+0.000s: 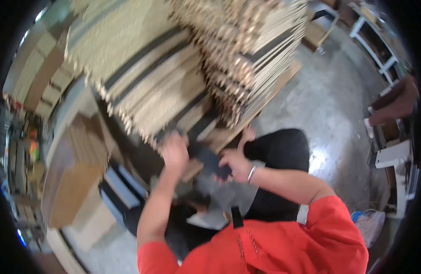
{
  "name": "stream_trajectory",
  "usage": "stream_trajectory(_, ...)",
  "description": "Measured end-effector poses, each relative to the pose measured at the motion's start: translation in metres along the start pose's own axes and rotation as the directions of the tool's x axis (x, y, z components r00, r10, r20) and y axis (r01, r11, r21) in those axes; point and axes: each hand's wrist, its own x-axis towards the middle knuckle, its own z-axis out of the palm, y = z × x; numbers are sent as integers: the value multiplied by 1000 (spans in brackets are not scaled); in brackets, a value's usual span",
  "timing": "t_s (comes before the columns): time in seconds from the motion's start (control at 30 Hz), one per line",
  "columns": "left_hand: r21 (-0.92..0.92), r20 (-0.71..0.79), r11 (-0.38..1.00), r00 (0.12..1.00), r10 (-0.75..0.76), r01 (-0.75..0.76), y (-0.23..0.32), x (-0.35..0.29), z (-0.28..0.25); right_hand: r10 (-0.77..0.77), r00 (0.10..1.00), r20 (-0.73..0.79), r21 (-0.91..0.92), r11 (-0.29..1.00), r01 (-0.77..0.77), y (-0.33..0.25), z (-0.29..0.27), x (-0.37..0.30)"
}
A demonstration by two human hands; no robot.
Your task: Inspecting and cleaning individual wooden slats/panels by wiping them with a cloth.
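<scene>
A large woven mat (160, 93), beige with dark stripes and a knotted fringe, hangs over the stack in front of me. Between my hands lies a dark flat strip (205, 156), stiff-looking and blurred; whether it belongs to the mat cannot be made out. My right hand (237, 165), with a metal bangle at the wrist, pinches its near right end, thumb on top. At the mat's lower edge, my left hand (174, 150) is closed over the strip's far left end, its fingertips partly hidden.
More folded fringed mats (265, 55) are piled on a wooden board (288, 75). Left of me stand a brown cardboard box (78, 169) and a blue-and-black striped seat (123, 189). A bare foot (248, 133) rests near the pile. White furniture (393, 155) stands at the right.
</scene>
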Motion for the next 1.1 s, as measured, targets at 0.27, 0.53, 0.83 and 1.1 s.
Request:
stream_trajectory(0.27, -101, -5, 985, 990, 142, -142, 10, -10, -4, -13, 1000, -19, -82, 997, 11, -3, 0, 5)
stream_trajectory(0.53, 153, 66, 986, 995, -73, 62, -41, 19, 19, -43, 999, 27, -38, 998, 44, -3, -2, -4)
stream_trajectory(0.83, 219, -10, 973, 997, -77, 78, -64, 18, 17, -6, 1000, -5, 35, 999, 6, -6, 5, 0)
stream_trajectory(1.1, -263, 121, 940, 958, 258, -220, 71, -39, -50, -17, 997, 73, -90, 996, 23, -16, 0, -2)
